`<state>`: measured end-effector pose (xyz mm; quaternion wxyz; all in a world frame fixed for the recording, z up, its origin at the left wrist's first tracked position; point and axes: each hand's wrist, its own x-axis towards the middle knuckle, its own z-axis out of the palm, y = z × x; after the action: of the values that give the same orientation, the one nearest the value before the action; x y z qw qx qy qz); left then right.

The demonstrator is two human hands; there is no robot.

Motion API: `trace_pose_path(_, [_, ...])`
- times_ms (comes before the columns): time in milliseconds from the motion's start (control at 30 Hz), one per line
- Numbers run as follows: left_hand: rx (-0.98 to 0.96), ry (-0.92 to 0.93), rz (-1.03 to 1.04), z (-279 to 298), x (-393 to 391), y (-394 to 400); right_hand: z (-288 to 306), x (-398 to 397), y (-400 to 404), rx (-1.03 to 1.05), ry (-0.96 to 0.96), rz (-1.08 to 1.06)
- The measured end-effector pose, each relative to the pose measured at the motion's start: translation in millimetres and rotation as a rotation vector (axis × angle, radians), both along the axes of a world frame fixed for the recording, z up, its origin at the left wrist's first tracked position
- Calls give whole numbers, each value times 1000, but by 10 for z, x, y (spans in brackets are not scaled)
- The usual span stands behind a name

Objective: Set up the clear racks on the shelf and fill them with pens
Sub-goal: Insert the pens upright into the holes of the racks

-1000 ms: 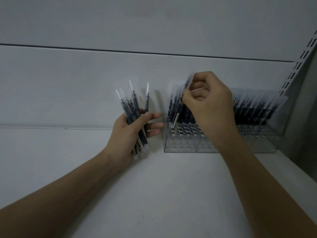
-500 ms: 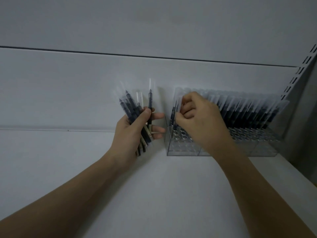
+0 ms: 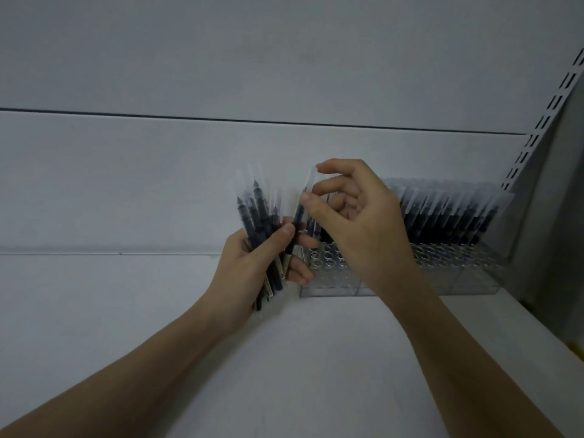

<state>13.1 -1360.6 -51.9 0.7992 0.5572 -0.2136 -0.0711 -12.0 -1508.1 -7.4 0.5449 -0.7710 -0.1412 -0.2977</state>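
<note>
My left hand (image 3: pixel 252 267) grips a bundle of dark pens in clear sleeves (image 3: pixel 256 216), held upright just left of the clear racks (image 3: pixel 442 279). My right hand (image 3: pixel 357 222) pinches the upper end of a single pen (image 3: pixel 300 213) between thumb and forefinger; the pen's lower end still sits among my left hand's fingers. The racks stand against the shelf's back wall at the right. Their back rows are full of sleeved pens (image 3: pixel 452 213), and several front holes (image 3: pixel 325 257) stand bare. My right hand hides part of the left rack.
The white shelf board (image 3: pixel 284 358) stretches left and toward me. A perforated upright (image 3: pixel 543 121) and a grey side panel (image 3: pixel 562 216) close the right end. The back wall (image 3: pixel 126 184) rises behind the racks.
My right hand has left the left rack, where it put a pen in, and moved left and up to pinch a pen from the bundle. My left hand stayed beside the rack.
</note>
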Motion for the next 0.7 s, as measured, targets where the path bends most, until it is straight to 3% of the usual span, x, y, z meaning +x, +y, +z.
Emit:
trace_pose_path(233, [21,-26,-7,2,-15,-14,13,-35,26,147,107,187])
trace_pose_path(500, [0,9,203,-42,68,4,154,-47,-164,263,-140,-89])
trace_pose_path(700, [114,7,307,-137,149,9,52,65,-269,101,-57,-187])
